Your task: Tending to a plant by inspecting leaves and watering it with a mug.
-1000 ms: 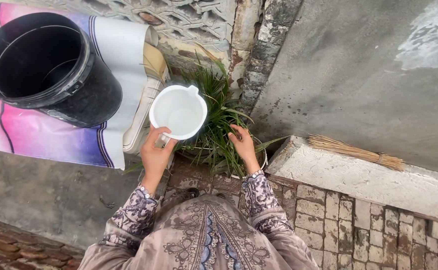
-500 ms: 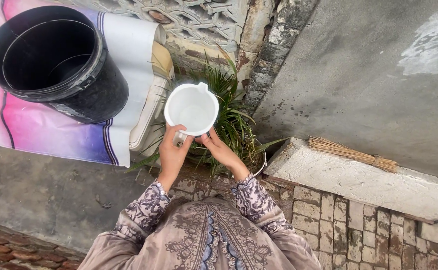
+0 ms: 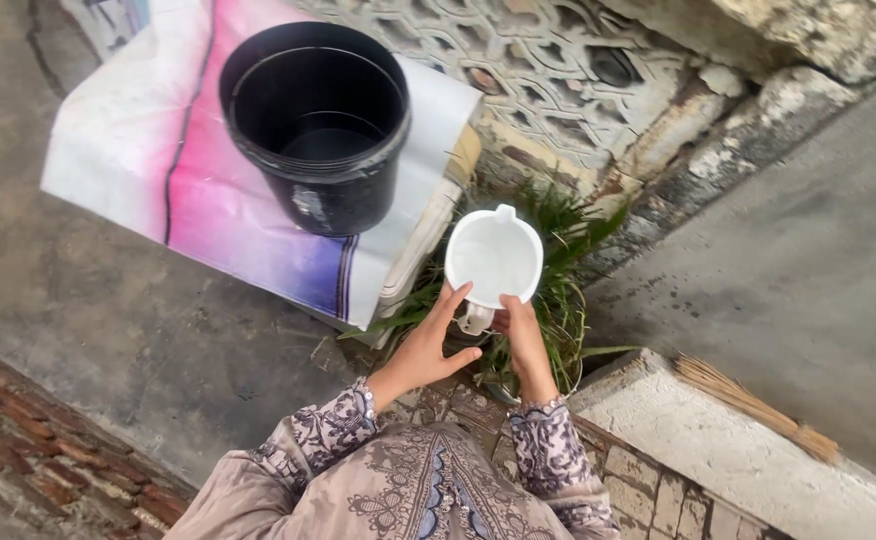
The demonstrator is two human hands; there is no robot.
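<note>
Grey concrete and brick paving surround both hands' fingers [image 3: 455, 300] gripping a white jug [image 3: 494, 257] above grassy plant [image 3: 558, 300].

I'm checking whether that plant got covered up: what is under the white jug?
Under the white jug spread the long green leaves of a potted plant. The jug, the left hand and the right hand hide most of the pot and its soil.

The right hand [image 3: 523, 335] left the plant [image 3: 558, 290] and now holds the jug [image 3: 495, 258] with the left hand [image 3: 428, 345].
</note>
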